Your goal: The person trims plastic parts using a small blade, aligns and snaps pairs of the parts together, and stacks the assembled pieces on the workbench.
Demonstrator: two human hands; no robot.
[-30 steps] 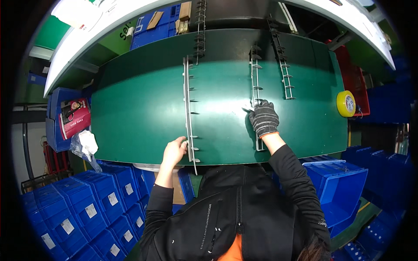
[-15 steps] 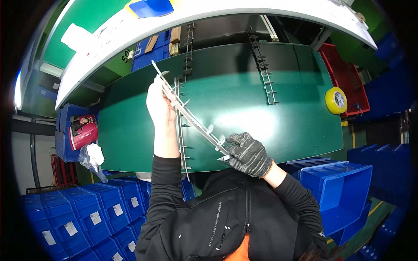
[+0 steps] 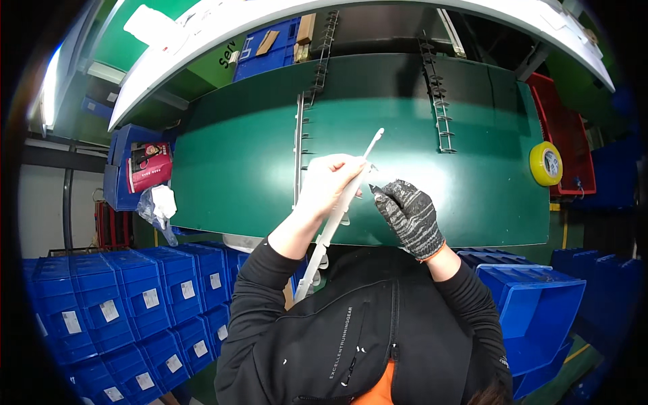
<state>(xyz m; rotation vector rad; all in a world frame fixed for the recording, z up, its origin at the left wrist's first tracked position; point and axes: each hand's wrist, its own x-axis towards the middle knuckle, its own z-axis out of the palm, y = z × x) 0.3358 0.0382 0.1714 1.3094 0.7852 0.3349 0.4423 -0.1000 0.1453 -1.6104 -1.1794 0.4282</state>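
Observation:
My bare left hand is closed around a long pale metal strip with small tabs along one side. The strip slants from near my chest up over the green table. Beside its upper part is my right hand, in a dark grey patterned glove, with the fingers pinched together. A dark pointed tip shows at those fingertips; whether it is a small tool or the glove itself is unclear. Another tabbed strip lies on the table just beyond my left hand.
Farther tabbed strips lie across the green table. A yellow tape roll sits at the right edge, by a red crate. Blue bins stand at right, more blue bins at left. A white shelf edge crosses the far side.
The held strip has swung from slanting down rightward to slanting up rightward, its lower end now near my chest. My left hand moved right and nearer; my right hand left the strip's end.

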